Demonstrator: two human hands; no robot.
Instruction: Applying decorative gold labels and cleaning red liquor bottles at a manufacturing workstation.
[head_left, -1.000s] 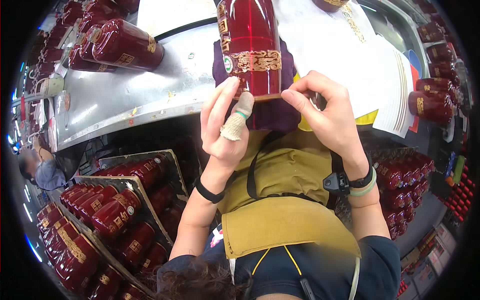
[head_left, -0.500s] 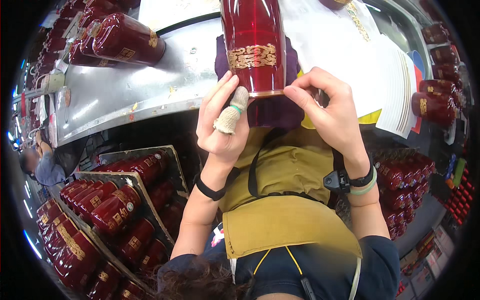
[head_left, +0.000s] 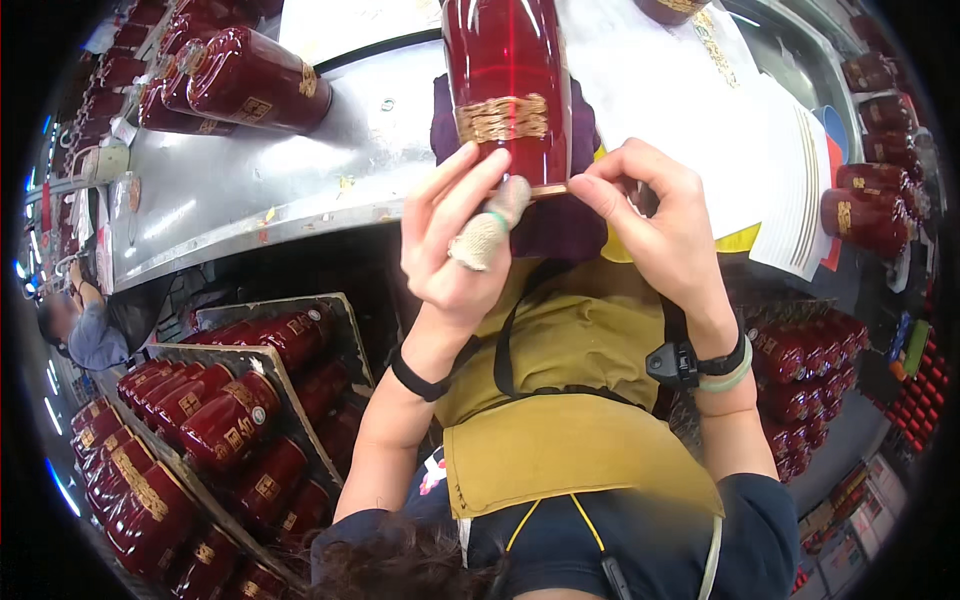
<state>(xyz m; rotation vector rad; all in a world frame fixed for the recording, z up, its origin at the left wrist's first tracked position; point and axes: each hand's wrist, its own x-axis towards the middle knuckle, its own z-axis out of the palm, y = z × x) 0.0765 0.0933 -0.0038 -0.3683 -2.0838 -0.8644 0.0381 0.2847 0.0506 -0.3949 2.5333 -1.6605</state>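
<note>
A glossy dark red bottle point(head_left: 505, 60) with a gold patterned band lies on a dark purple cloth point(head_left: 550, 230), its base toward me. A thin gold strip point(head_left: 550, 190) runs along the base edge. My left hand point(head_left: 450, 240) rests its outstretched fingers on the bottle's lower left side; its thumb, in a knitted finger cover point(head_left: 485, 235) with a green band, lies against the base edge. At the right corner of the base, my right hand point(head_left: 650, 215) pinches the strip's end between thumb and forefinger. The bottle's top is cut off by the frame.
Several red bottles point(head_left: 260, 85) stand on the metal table point(head_left: 230, 200) at left. White sheets point(head_left: 680, 150) and a striped sheet point(head_left: 795, 190) lie at right. Below left, wooden crates point(head_left: 300, 395) hold bottles; more are stacked below right point(head_left: 805, 350). A person point(head_left: 95, 335) sits far left.
My left hand has moved right and slightly up over the bottle's lower edge. The gold band is blurred and its pattern has shifted, as if the bottle is turning. My right hand has barely moved.
</note>
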